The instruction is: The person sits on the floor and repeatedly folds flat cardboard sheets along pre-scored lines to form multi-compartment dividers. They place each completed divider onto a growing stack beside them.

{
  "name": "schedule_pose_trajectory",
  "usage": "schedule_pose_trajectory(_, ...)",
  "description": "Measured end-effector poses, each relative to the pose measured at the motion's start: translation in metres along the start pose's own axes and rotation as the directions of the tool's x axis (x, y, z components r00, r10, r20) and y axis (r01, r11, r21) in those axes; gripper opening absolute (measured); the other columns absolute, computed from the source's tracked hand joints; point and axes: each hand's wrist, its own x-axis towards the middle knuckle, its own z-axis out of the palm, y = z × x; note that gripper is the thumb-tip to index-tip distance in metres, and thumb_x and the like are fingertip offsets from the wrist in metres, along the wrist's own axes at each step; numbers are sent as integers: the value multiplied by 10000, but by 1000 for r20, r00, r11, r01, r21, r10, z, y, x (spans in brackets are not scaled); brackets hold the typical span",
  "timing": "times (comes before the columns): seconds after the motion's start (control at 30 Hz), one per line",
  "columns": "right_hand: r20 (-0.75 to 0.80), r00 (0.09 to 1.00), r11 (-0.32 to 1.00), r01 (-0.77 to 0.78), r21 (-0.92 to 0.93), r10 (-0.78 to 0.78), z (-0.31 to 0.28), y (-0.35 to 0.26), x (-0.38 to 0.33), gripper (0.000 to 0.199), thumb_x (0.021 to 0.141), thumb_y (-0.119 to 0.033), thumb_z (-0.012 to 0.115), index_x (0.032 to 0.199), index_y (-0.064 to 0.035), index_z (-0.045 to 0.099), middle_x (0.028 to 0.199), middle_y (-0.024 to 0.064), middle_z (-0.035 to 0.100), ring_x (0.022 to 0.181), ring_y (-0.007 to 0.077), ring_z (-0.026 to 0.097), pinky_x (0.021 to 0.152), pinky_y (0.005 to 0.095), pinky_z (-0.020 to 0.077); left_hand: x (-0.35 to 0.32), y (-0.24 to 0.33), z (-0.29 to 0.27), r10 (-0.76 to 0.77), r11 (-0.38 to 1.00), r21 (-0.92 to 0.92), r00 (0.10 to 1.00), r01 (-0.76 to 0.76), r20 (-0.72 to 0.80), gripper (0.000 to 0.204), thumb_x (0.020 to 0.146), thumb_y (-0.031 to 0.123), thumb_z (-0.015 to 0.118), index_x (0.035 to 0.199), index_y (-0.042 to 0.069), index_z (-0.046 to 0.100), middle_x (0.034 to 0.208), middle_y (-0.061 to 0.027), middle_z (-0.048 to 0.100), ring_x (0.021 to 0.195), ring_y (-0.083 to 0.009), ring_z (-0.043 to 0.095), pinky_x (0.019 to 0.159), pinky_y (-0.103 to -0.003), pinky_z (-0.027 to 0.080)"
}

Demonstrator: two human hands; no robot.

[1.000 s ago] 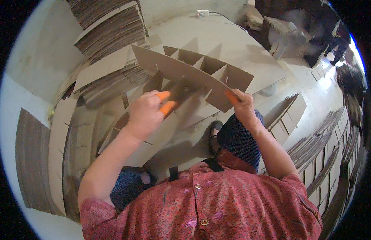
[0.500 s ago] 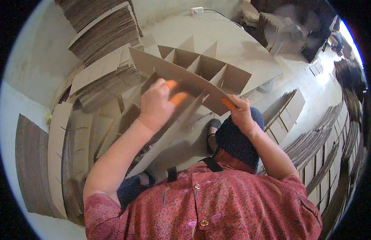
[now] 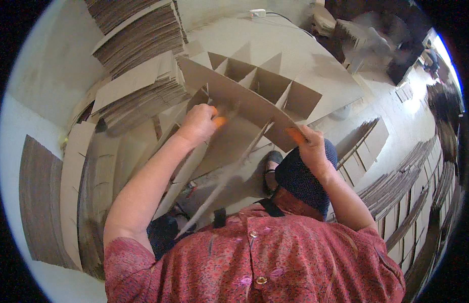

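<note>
A partly joined cardboard divider grid [image 3: 260,83] is in front of me, its upright strips crossing to form cells. One long cardboard strip [image 3: 244,103] runs slantwise across it, from upper left to lower right. My right hand [image 3: 312,146] grips this strip's near right end. At the middle of the strip, my left hand [image 3: 198,123] has its fingers closed in a pinch on a crossing cardboard strip; the fingertips are smeared by motion. Orange covers sit on fingers of both hands. Another thin crossing strip [image 3: 234,164], seen almost edge-on, slants toward my lap.
Stacked cardboard sheets [image 3: 138,43] rise at the far left, with a lower stack [image 3: 136,93] nearer. More slotted sheets [image 3: 40,202] lean along the left wall. Rows of cardboard strips [image 3: 396,177] stand at right. A white socket block [image 3: 257,13] with a cable lies at the back.
My left hand has moved slightly down, and its spread fingers have come together. The crossing strips have swung a little apart below the long strip. My right hand keeps its grip.
</note>
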Motion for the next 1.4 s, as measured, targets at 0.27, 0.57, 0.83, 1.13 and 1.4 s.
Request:
schedule_pose_trajectory(0.27, -10, 1000, 999, 21, 31, -21, 11, -15, 8, 90, 790, -17, 612, 877, -11, 632, 729, 204, 605, 613, 242, 614, 555, 317, 457, -10, -14, 3, 84, 938, -345, 989, -39, 118, 248, 798, 206, 629, 823, -40, 633, 608, -73, 562, 592, -111, 472, 564, -322, 413)
schedule_pose_trajectory(0.57, 91, 996, 999, 23, 48, -27, 16, -16, 13, 81, 798, -25, 613, 875, -5, 629, 708, 219, 587, 571, 236, 592, 544, 314, 451, -19, -35, -16, -56, 989, -135, 995, 67, 85, 270, 793, 230, 650, 842, -35, 640, 694, -150, 619, 627, -179, 551, 587, -336, 433)
schedule_pose_trajectory(0.83, 137, 989, 999, 53, -4, -52, 7, -36, 11, 376, 802, -50, 619, 1168, -62, 535, 879, 218, 627, 754, 279, 656, 663, 331, 502, -29, -46, -52, -11, 994, 94, 905, 56, -425, 262, 754, 228, 678, 837, -17, 633, 730, -187, 614, 702, -309, 595, 631, -387, 449)
schedule_pose_trajectory(1.13, 492, 860, 951, 253, -179, -136, -7, -52, 31, 488, 768, 22, 531, 1243, -70, 470, 908, 229, 611, 752, 374, 617, 660, 398, 514, -26, -87, -41, -59, 992, 108, 991, 73, -120, 271, 768, 244, 645, 715, -15, 588, 692, -208, 572, 648, -360, 541, 596, -416, 428)
schedule_pose_trajectory(1.4, 349, 921, 949, 250, -193, -172, -1, -46, 59, 434, 778, 39, 524, 1197, -76, 527, 927, 215, 617, 820, 353, 624, 696, 372, 503, -15, -111, -66, -190, 981, -114, 912, 159, -364, 293, 799, 247, 650, 997, 31, 644, 889, -134, 660, 828, -224, 622, 736, -304, 477)
